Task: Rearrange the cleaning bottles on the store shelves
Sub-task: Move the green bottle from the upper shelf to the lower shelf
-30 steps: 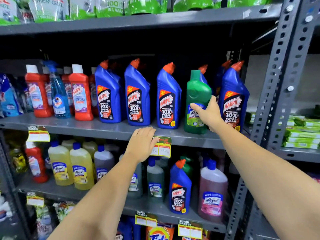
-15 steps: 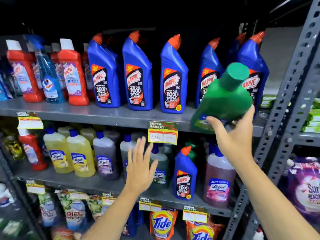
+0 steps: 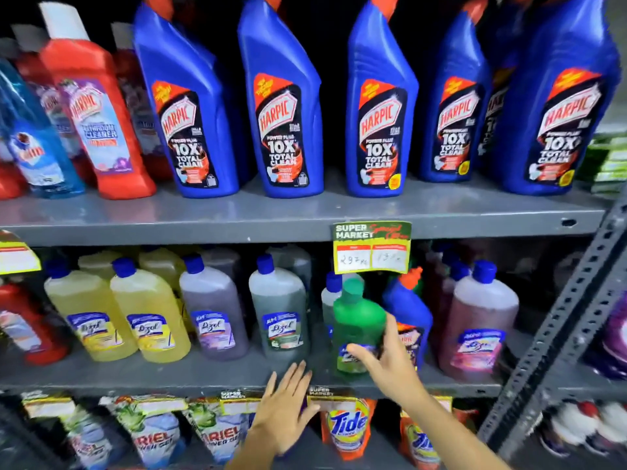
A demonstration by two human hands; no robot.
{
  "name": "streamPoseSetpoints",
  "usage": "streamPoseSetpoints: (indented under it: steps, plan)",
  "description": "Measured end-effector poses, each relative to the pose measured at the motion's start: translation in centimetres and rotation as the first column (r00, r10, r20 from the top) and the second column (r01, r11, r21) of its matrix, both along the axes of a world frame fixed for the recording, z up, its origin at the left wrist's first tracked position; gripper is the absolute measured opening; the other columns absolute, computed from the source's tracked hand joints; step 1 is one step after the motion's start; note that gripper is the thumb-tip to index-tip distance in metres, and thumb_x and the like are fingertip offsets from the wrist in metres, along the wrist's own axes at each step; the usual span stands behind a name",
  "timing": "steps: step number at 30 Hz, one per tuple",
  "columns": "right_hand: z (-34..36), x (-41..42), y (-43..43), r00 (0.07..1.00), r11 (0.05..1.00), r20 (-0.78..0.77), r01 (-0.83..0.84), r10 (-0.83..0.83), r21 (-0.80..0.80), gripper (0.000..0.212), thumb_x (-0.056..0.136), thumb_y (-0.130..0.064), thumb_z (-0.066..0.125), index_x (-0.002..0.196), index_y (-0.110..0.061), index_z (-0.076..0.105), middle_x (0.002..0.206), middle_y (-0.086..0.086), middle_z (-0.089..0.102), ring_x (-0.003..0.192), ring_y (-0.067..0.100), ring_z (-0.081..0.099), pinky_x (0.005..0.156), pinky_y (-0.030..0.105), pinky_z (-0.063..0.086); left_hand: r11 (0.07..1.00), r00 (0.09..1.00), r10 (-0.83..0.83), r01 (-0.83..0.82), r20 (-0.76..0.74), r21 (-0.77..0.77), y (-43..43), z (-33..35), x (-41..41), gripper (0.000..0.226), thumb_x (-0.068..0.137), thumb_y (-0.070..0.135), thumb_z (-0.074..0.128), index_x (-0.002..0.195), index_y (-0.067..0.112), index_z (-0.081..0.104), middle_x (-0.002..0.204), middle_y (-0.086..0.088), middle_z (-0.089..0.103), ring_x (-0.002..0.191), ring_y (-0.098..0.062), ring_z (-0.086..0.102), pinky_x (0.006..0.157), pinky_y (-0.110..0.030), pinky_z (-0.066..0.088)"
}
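Note:
My right hand grips a green bottle with a green cap, held upright at the front of the lower grey shelf, between a greyish Lizol bottle and a small blue Harpic bottle. Whether its base touches the shelf I cannot tell. My left hand is open, fingers spread, resting against that shelf's front edge just left of the green bottle. Several tall blue Harpic bottles stand in a row on the upper shelf.
Yellow Lizol bottles, a purple one and a pink one line the lower shelf. Red Harpic bottles stand upper left. A price tag hangs from the upper shelf edge. Tide and Ariel pouches sit below. A perforated upright rises at right.
My right hand lifted the green bottle off the upper shelf and brought it down to the lower shelf. My left hand dropped from the upper shelf edge to the lower shelf edge.

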State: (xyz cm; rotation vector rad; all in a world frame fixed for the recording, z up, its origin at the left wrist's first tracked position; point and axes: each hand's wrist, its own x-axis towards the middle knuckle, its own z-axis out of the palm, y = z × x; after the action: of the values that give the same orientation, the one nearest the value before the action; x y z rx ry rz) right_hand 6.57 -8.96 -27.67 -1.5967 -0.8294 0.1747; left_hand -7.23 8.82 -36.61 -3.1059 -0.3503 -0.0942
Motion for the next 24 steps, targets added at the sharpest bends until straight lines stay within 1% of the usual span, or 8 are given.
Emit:
streamPoseSetpoints:
  steps: [2,6,10,13,16,20,22,24]
  plan:
    - [-1.1,0.5,1.3,1.0,0.998,-0.026,-0.009,0.007,-0.064,0.059,0.082,-0.026,0.076,0.126,-0.033,0.038,0.126,-0.006,0.059,0.12,0.006,0.057,0.101,0.026,0.046,1.0,0.997,-0.011,0.012,-0.077,0.014,0.0,-0.4,-0.1,0.061,0.084,0.063,0.045,0.123,0.021,0.066,0.134,0.003,0.06,0.124,-0.012,0.054,0.108,-0.04,0.003]
    - [-2.9,0.9,2.5,0.999,0.99,-0.032,-0.007,0.002,-0.142,0.057,0.083,-0.028,0.075,0.125,-0.034,0.037,0.125,-0.002,0.06,0.116,0.003,0.06,0.095,0.018,0.048,0.999,0.997,-0.004,0.0,-0.071,-0.05,0.3,-0.7,-0.4,0.065,0.086,0.061,0.035,0.131,0.02,0.059,0.14,0.002,0.054,0.135,-0.014,0.027,0.108,-0.039,0.002]
    - [-3.8,1.2,3.0,1.0,0.987,-0.019,0.011,-0.015,-0.161,0.062,0.081,-0.042,0.074,0.13,-0.033,0.038,0.128,-0.007,0.058,0.119,0.002,0.057,0.096,0.016,0.045,0.998,0.996,-0.01,0.005,-0.086,-0.058,0.6,-1.0,-0.2,0.066,0.086,0.062,0.04,0.134,0.019,0.056,0.142,0.0,0.053,0.132,-0.018,0.046,0.109,-0.039,0.001]
    - [-4.0,1.1,3.1,0.999,0.987,0.025,0.042,-0.038,-0.154,0.069,0.079,-0.05,0.073,0.134,-0.025,0.04,0.128,-0.009,0.055,0.121,-0.001,0.053,0.097,0.012,0.042,0.999,1.0,-0.008,0.008,-0.011,-0.034,0.5,-1.5,-0.2,0.069,0.084,0.061,0.055,0.136,0.016,0.053,0.144,-0.002,0.051,0.131,-0.021,0.047,0.109,-0.04,0.001]
    - [-4.3,0.2,2.9,0.985,0.97,0.077,0.164,-0.153,-0.181,0.071,0.075,-0.055,0.074,0.131,-0.026,0.042,0.121,-0.011,0.053,0.113,-0.003,0.053,0.09,0.008,0.042,0.999,1.0,0.015,-0.015,-0.006,-0.045,0.3,-1.6,-0.3,0.068,0.086,0.059,0.055,0.139,0.015,0.05,0.146,-0.003,0.048,0.134,-0.022,0.044,0.109,-0.039,-0.002]
    - [-4.4,-1.4,3.1,0.917,0.885,0.119,0.4,-0.382,-0.239,0.091,0.066,-0.06,0.078,0.138,-0.024,0.036,0.127,-0.006,0.053,0.11,0.01,0.058,0.084,0.032,0.053,0.999,0.999,0.004,-0.002,0.04,-0.049,0.4,-1.6,-0.3,0.068,0.088,0.053,0.057,0.141,0.013,0.047,0.148,-0.005,0.046,0.136,-0.023,0.04,0.109,-0.038,-0.005]
    - [-4.6,-2.3,3.6,0.894,0.856,0.074,0.446,-0.443,-0.261,0.098,0.065,-0.051,0.084,0.143,-0.02,0.032,0.134,0.0,0.052,0.114,0.017,0.059,0.086,0.036,0.052,1.0,1.0,0.005,-0.004,0.03,-0.03,0.4,-1.5,-0.2,0.069,0.087,0.051,0.06,0.141,0.012,0.046,0.148,-0.006,0.045,0.137,-0.024,0.039,0.11,-0.038,-0.007]
    - [-5.0,-2.8,4.1,0.888,0.854,0.007,0.445,-0.46,-0.268,0.094,0.068,-0.04,0.086,0.142,-0.017,0.034,0.135,0.003,0.052,0.115,0.021,0.059,0.089,0.036,0.051,0.999,1.0,-0.003,0.004,0.023,-0.045,0.4,-1.5,-0.2,0.07,0.092,0.051,0.052,0.147,0.011,0.035,0.155,-0.006,0.032,0.144,-0.025,0.025,0.111,-0.039,-0.011]
